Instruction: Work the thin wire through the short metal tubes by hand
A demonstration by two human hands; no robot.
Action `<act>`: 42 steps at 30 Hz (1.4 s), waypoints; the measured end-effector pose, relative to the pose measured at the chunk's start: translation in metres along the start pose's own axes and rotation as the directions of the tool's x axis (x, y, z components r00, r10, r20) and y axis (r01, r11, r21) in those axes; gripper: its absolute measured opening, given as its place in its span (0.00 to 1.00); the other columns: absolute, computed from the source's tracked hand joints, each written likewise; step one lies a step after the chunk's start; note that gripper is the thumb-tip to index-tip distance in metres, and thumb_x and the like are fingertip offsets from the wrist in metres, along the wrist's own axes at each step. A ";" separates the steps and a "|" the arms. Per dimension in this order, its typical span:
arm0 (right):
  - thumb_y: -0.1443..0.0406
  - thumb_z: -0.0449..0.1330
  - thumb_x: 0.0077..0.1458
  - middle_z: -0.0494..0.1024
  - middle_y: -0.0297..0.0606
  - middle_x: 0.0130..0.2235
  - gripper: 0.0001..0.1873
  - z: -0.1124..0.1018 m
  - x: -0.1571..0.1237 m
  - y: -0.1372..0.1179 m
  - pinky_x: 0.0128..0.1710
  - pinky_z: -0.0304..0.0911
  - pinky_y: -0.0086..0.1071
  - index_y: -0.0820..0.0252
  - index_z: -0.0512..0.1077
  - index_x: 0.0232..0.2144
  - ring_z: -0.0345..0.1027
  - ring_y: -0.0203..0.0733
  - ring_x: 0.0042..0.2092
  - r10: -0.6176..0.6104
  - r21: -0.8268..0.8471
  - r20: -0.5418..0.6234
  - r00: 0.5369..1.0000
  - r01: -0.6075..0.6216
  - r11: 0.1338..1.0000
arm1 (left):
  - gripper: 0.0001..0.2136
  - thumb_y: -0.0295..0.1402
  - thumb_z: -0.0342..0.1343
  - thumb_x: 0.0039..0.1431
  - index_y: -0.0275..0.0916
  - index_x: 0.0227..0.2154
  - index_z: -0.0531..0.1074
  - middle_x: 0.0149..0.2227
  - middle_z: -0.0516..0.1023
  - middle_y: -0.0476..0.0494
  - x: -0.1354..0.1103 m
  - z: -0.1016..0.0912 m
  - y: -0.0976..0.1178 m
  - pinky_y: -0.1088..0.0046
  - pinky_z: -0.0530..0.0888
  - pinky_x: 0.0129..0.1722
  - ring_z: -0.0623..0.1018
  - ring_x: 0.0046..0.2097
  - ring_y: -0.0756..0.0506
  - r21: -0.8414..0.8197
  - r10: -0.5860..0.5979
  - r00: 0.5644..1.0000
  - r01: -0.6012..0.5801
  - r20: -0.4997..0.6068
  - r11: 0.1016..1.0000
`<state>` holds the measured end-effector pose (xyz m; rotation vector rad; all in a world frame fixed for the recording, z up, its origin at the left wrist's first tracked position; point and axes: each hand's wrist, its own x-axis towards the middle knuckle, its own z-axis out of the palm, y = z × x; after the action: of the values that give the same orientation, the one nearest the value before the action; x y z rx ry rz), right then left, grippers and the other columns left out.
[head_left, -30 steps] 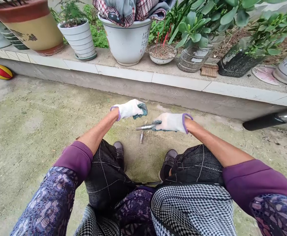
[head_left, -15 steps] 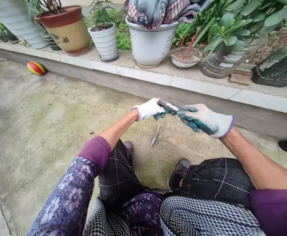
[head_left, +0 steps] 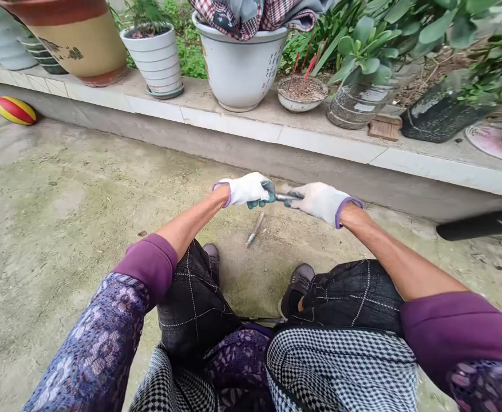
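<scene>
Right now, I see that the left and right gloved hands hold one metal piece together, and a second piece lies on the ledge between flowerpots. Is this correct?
Not quite: the second piece lies on the ground, not on the ledge, as the head view shows. The left hand and right hand do hold one metal piece together.

The concrete ground (head_left: 83, 200) carries a short rod (head_left: 255, 230) and a ball (head_left: 15, 110).

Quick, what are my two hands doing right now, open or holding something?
Left hand: closed, holding a metal rod.
Right hand: closed, holding the same metal rod.
</scene>
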<state>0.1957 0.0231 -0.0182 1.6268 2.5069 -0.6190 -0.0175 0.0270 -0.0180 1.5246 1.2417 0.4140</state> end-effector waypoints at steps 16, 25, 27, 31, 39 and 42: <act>0.53 0.64 0.50 0.63 0.27 0.19 0.20 -0.030 -0.066 -0.004 0.10 0.49 0.24 0.63 0.74 0.38 0.50 0.27 0.16 -0.074 0.844 0.157 0.985 -0.095 0.528 | 0.07 0.22 0.57 0.49 0.31 0.33 0.76 0.25 0.75 0.48 0.008 0.004 0.032 0.81 0.69 0.23 0.71 0.24 0.54 -0.106 0.272 0.952 -0.259 0.140 0.960; 0.61 0.64 0.49 0.69 0.33 0.19 0.06 -0.019 -0.044 0.012 0.22 0.51 0.29 0.58 0.77 0.27 0.62 0.35 0.24 0.118 0.123 0.059 0.991 -0.125 0.984 | 0.05 0.23 0.56 0.47 0.34 0.28 0.75 0.20 0.72 0.51 0.009 0.026 0.024 0.81 0.65 0.17 0.67 0.18 0.55 0.103 0.098 0.984 -0.114 0.151 0.988; 0.61 0.62 0.50 0.70 0.34 0.21 0.07 -0.022 -0.039 0.018 0.24 0.52 0.30 0.59 0.77 0.29 0.62 0.36 0.25 0.145 0.067 -0.028 0.989 -0.142 0.988 | 0.04 0.25 0.57 0.49 0.33 0.30 0.75 0.21 0.73 0.49 0.006 0.030 0.025 0.81 0.65 0.17 0.68 0.19 0.55 0.045 0.108 0.985 -0.115 0.131 0.992; 0.58 0.59 0.54 0.68 0.32 0.23 0.11 -0.031 -0.045 0.019 0.21 0.52 0.27 0.60 0.76 0.35 0.57 0.32 0.22 0.238 0.255 -0.165 0.957 -0.191 0.948 | 0.06 0.29 0.57 0.52 0.33 0.32 0.75 0.22 0.74 0.48 0.007 0.031 0.022 0.79 0.67 0.18 0.69 0.20 0.54 -0.113 0.144 0.980 -0.129 0.137 0.985; 0.57 0.62 0.52 0.63 0.28 0.20 0.17 -0.039 -0.077 -0.006 0.12 0.51 0.23 0.64 0.73 0.40 0.51 0.28 0.17 0.119 0.834 0.038 0.992 -0.097 0.543 | 0.04 0.29 0.57 0.52 0.33 0.29 0.73 0.20 0.67 0.52 0.009 0.029 0.029 0.80 0.68 0.20 0.66 0.22 0.55 -0.165 0.244 0.970 -0.242 -0.008 0.956; 0.54 0.63 0.51 0.63 0.28 0.20 0.21 -0.038 -0.080 -0.006 0.12 0.51 0.24 0.64 0.73 0.41 0.50 0.28 0.17 0.030 0.805 0.131 0.991 -0.124 0.579 | 0.05 0.26 0.57 0.48 0.32 0.30 0.74 0.25 0.71 0.50 0.008 0.020 0.028 0.81 0.69 0.23 0.69 0.26 0.54 -0.107 0.347 0.938 -0.342 0.025 0.933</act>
<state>0.2302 -0.0325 0.0415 1.8064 2.1280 -2.0226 0.0151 0.0275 -0.0033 1.6579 0.9030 0.6591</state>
